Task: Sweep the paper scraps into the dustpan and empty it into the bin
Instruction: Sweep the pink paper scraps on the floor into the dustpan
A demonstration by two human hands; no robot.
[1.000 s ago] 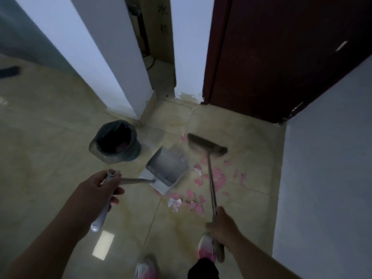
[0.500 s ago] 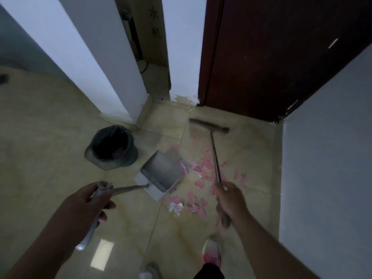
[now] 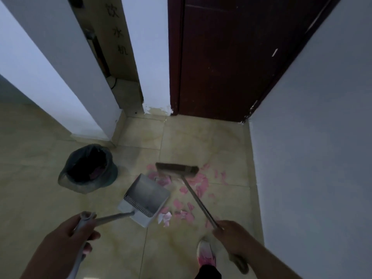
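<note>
Pink paper scraps (image 3: 198,184) lie scattered on the tiled floor, right of and in front of a grey dustpan (image 3: 147,195). The dustpan rests on the floor with its mouth facing the scraps. My left hand (image 3: 70,240) grips its long handle. My right hand (image 3: 233,238) grips the shaft of a broom (image 3: 177,169), whose brush head sits on the floor at the far side of the scraps, just beyond the dustpan's mouth. A round bin (image 3: 88,168) lined with a dark bag stands left of the dustpan.
A dark red door (image 3: 221,57) closes the far end. A white wall (image 3: 312,137) runs along the right, and a white pillar (image 3: 60,77) stands behind the bin. My shoe (image 3: 206,256) shows at the bottom.
The broom head has come back toward me from near the door to the far edge of the scraps. My right hand has drawn back and down the shaft. The dustpan stays put.
</note>
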